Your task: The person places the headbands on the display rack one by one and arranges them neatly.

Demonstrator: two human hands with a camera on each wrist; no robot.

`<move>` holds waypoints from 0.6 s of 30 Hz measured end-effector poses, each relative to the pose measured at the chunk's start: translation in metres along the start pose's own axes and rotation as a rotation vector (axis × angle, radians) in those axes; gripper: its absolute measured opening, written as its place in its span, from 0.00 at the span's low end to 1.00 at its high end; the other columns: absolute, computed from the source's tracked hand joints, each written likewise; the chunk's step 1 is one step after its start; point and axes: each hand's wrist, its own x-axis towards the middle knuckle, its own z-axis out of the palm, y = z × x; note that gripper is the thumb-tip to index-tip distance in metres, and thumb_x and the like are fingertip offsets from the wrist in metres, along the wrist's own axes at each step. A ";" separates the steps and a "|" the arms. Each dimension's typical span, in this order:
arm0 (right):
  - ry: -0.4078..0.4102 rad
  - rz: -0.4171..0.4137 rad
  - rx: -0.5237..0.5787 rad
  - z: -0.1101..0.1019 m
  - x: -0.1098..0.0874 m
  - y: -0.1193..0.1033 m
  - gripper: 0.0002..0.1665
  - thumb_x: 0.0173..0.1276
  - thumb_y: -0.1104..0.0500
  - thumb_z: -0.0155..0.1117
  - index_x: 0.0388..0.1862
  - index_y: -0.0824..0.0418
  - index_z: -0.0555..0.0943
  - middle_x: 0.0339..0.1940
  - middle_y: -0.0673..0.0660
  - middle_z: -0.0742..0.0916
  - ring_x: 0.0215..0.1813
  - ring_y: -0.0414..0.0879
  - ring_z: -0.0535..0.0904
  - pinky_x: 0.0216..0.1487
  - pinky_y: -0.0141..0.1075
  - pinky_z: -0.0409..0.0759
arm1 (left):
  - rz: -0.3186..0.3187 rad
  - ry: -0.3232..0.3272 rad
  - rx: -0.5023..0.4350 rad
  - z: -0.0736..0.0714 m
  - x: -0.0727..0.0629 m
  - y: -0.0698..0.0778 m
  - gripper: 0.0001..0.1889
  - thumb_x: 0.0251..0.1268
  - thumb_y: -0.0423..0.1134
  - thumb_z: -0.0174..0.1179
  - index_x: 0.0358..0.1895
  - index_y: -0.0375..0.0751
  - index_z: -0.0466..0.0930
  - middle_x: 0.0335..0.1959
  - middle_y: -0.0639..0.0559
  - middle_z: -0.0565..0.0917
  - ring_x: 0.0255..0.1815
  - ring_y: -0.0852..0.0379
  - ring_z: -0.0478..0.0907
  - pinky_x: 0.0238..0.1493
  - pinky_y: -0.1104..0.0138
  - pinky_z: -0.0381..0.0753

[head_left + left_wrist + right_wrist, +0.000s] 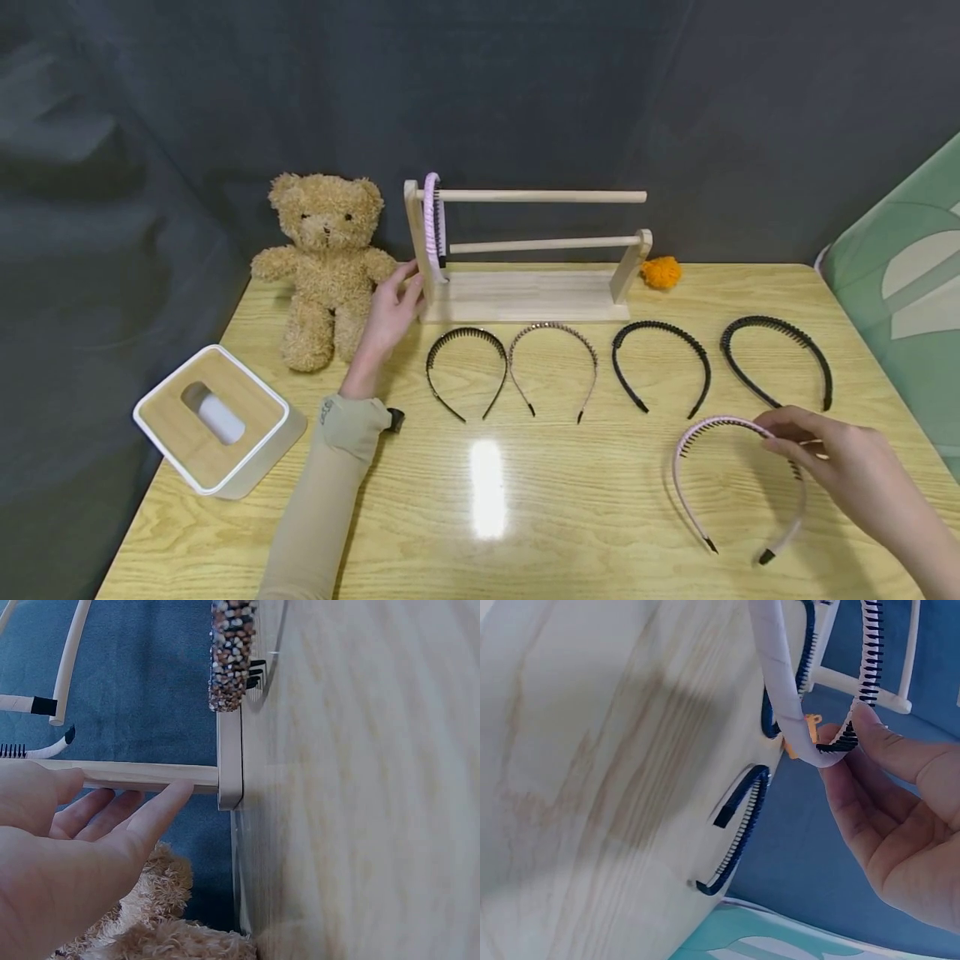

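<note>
Left grip (386, 312): holds the left upright of the wooden rack (532, 298). Right grip (840, 454): pinches the pink headband (677, 475) at its curve, clear of the table (570, 517). Progress, as judged: one item done, the lilac headband (430, 218) hung on the rack just beside the left grip. Outstanding: the pink headband, plus the dark headband (467, 331), rhinestone headband (553, 325) and braided headband (663, 325) lying between the grips, and the thick black headband (772, 321) just beyond the right grip.
</note>
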 end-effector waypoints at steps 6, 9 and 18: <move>-0.004 0.031 0.026 -0.003 0.004 -0.011 0.16 0.58 0.71 0.82 0.41 0.55 0.90 0.35 0.47 0.91 0.33 0.23 0.81 0.33 0.13 0.78 | -0.002 -0.010 -0.011 -0.001 -0.001 -0.001 0.24 0.90 0.35 0.47 0.81 0.32 0.66 0.77 0.33 0.70 0.68 0.32 0.78 0.71 0.52 0.81; 0.008 0.040 0.052 -0.005 0.006 -0.015 0.17 0.57 0.72 0.83 0.41 0.57 0.90 0.38 0.37 0.90 0.34 0.22 0.81 0.34 0.12 0.78 | -0.003 -0.014 -0.019 -0.001 -0.001 -0.001 0.24 0.90 0.35 0.47 0.81 0.32 0.65 0.78 0.33 0.70 0.69 0.32 0.78 0.72 0.52 0.80; 0.034 0.065 0.105 -0.010 0.011 -0.024 0.17 0.57 0.74 0.82 0.43 0.61 0.90 0.37 0.31 0.88 0.39 0.15 0.78 0.35 0.12 0.78 | -0.006 -0.018 -0.017 -0.001 -0.001 -0.001 0.25 0.91 0.36 0.47 0.82 0.33 0.65 0.78 0.34 0.69 0.69 0.33 0.77 0.72 0.52 0.80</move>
